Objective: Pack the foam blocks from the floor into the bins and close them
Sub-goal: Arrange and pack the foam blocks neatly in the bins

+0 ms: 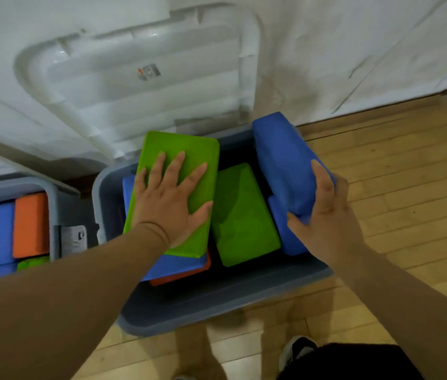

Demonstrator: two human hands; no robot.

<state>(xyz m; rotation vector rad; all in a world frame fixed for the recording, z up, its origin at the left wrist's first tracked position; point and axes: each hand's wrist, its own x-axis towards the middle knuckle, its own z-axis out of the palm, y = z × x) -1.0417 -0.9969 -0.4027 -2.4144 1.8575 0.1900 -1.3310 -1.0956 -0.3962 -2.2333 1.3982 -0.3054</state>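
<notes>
Well out past my left hand (171, 204), the second bin (53, 215) looks full, with blue and orange blocks packed side by side, so I judge there is no room to spare there. My left hand lies flat, fingers spread wide, pressing on the top green block (186, 149). That block sits skewed on a blue and an orange block inside the grey bin (217, 305). The pile rides high toward the rim. If I lean off-centre it may slide or spring back, and the lid (140, 105), standing open beyond my fingertips, might then not seat.

Between my hands a second green block (241, 215) lies lower in the bin. My right hand (326, 218) grips the blue block (282, 154), thumb over the top and fingers curled beneath. It is tilted, its far end up over the bin's right rim, and beside my palm a lower blue block (285, 237) stands on edge. Forced down at this angle, I think it could jam against that one or hang on the rim.
</notes>
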